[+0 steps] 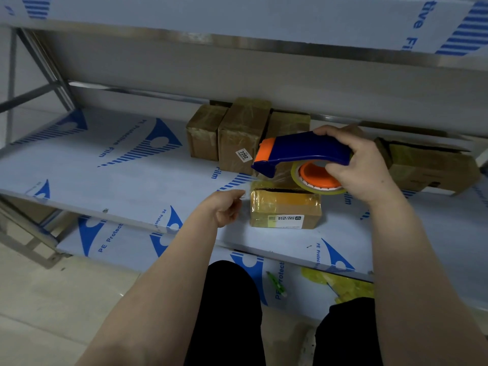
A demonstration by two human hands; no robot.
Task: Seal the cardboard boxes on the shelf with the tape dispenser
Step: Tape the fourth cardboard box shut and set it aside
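1. Shelf (105, 167), metal, its deck covered in blue-printed protective film. The left part carries no boxes.

2. Left hand (227, 207), at the left end of the front box. The fingers are curled and the forefinger reaches toward the box's upper corner. Probably steadying the box or holding a tape end; which cannot be told, nor whether it holds anything.

3. Rear boxes (243, 138), three, upright against the back of the shelf and touching one another. They are already wrapped in clear tape, and one bears a white label. Judged finished and pushed back out of the way.

4. Front box (285, 210), small, near the shelf's front edge. Glossy tape covers its near face, and a dark seam shows open along the top. Judged the piece in work, set forward for reach.

5. Tape dispenser (303, 151), blue with an orange cutter, held just above the front box. The cutter end points left and the tape roll (317, 190) hangs below, ready for a pass along the seam.

6. Right hand (361, 165), wrapped round the dispenser's handle, thumb on top, fingers curled underneath beside the roll's hub.

7. Large box (433, 167), far right, lying tilted with its flaps loose. Judged not yet sealed.
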